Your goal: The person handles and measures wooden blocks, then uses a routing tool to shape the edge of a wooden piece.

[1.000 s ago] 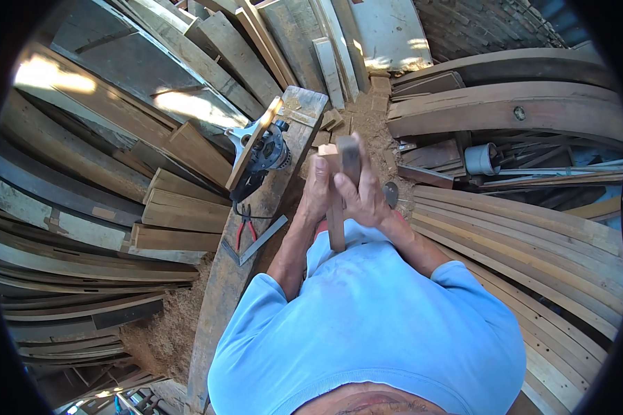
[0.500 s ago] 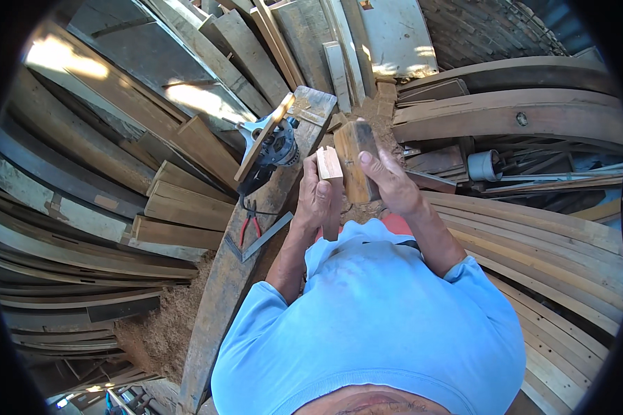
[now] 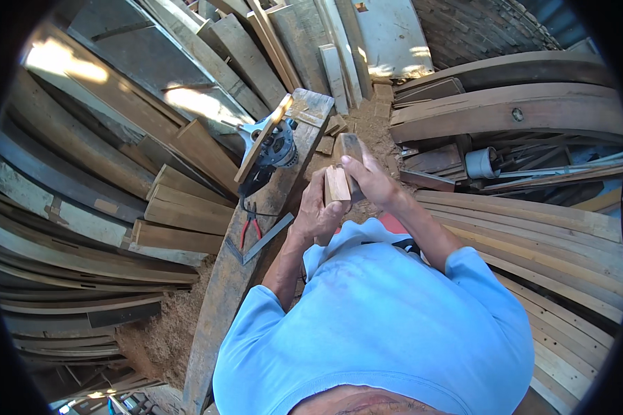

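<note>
In front of my chest, my left hand (image 3: 317, 213) is closed around a pale wooden piece (image 3: 338, 185), whose light cut end points up and away from me. My right hand (image 3: 372, 181) grips a darker, worn wooden block (image 3: 350, 146), the thumb lying over its near side. Block and pale piece are close together, seemingly touching, though fingers hide part of where they meet. To the left, on a narrow plank bench (image 3: 218, 311), rest a router (image 3: 278, 146) with a wooden strip on it, red-handled pliers (image 3: 250, 225) and a metal square (image 3: 266, 238).
Stacked long boards (image 3: 519, 238) run along the right, below thick curved timbers (image 3: 491, 117). More planks (image 3: 90, 228) fill the left side, and boards lean at the far end. Sawdust (image 3: 166, 339) and small wood offcuts (image 3: 336, 125) lie on the floor around the bench.
My right hand has tilted the dark block and brought it in against the pale piece. My left hand has shifted slightly toward the right, still holding its piece.
</note>
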Demonstrator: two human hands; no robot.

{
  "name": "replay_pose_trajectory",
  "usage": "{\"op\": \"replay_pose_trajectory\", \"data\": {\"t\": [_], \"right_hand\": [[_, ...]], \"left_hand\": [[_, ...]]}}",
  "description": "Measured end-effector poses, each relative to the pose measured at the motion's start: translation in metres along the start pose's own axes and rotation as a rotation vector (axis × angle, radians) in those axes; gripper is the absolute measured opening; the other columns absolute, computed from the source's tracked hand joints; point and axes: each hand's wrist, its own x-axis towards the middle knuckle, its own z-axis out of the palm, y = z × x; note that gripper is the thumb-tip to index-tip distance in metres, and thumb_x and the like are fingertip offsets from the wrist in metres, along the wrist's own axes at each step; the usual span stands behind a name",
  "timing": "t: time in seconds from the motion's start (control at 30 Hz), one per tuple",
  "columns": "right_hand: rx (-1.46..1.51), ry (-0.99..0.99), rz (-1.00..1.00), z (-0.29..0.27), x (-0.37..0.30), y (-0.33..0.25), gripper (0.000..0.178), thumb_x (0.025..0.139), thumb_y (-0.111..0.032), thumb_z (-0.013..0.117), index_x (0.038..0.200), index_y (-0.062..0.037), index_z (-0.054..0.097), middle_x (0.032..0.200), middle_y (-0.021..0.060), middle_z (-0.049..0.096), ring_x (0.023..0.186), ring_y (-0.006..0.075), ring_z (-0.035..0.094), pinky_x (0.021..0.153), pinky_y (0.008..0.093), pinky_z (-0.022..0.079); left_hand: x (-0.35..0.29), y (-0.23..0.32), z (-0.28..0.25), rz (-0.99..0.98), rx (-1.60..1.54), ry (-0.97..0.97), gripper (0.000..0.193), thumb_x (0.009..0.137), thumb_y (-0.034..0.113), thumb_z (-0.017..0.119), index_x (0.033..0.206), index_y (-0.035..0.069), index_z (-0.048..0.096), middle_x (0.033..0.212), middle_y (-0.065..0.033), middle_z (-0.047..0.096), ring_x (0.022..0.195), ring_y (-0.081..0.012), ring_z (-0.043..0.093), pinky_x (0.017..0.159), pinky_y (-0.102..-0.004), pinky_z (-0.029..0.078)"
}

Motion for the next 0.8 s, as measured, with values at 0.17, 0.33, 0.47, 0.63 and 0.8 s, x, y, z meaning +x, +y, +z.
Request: {"op": "replay_pose_trajectory", "data": {"t": [0.17,0.33,0.47,0.63,0.8], "right_hand": [[0.315,-0.008,0.039,-0.016,0.013,0.013,0.06,0.104,-0.027,0.053,0.153,-0.0042,0.026,0.129,0.0106,0.052,0.116,0.0149,0.053,0.098,0.0324,0.048],[0.344,-0.024,0.073,-0.03,-0.003,0.021,0.056,0.105,-0.03,0.052,0.152,-0.0088,0.028,0.13,0.0077,0.053,0.114,0.0144,0.058,0.094,0.0326,0.053],[0.475,-0.053,0.156,-0.031,-0.023,0.028,0.057,0.105,-0.033,0.052,0.152,-0.0099,0.028,0.129,0.0069,0.053,0.112,0.0147,0.06,0.092,0.0337,0.055],[0.514,0.011,0.169,-0.029,-0.031,0.048,0.056,0.105,-0.034,0.054,0.15,-0.0108,0.03,0.127,0.0061,0.053,0.111,0.014,0.06,0.09,0.0333,0.055],[0.532,0.07,0.147,-0.026,-0.033,0.041,0.059,0.105,-0.033,0.055,0.15,-0.0086,0.028,0.128,0.0071,0.052,0.114,0.0141,0.056,0.096,0.0339,0.052]], "left_hand": [[0.01,0.018,0.004,0.068,-0.059,0.074,0.103,0.08,0.084,0.053,0.133,-0.004,0.044,0.103,-0.0159,0.061,0.093,-0.0261,0.063,0.082,-0.0407,0.051],[0.015,0.008,0.001,0.074,-0.083,0.153,0.105,0.084,0.082,0.051,0.141,-0.004,0.032,0.119,-0.0183,0.053,0.109,-0.0263,0.055,0.093,-0.0386,0.047],[0.011,-0.008,0.002,-0.082,-0.079,0.192,0.103,0.085,0.068,0.065,0.146,-0.003,0.022,0.131,-0.0193,0.046,0.123,-0.0267,0.048,0.105,-0.0403,0.041],[0.003,-0.03,0.007,-0.245,-0.281,0.217,0.069,0.076,0.029,0.09,0.123,0.0,0.048,0.11,-0.0101,0.063,0.1,-0.0155,0.062,0.088,-0.031,0.052],[-0.005,-0.021,0.018,-0.306,-0.283,0.216,0.034,0.087,0.005,0.077,0.11,0.004,0.052,0.113,-0.0085,0.065,0.103,-0.0126,0.062,0.088,-0.0282,0.053]]}}
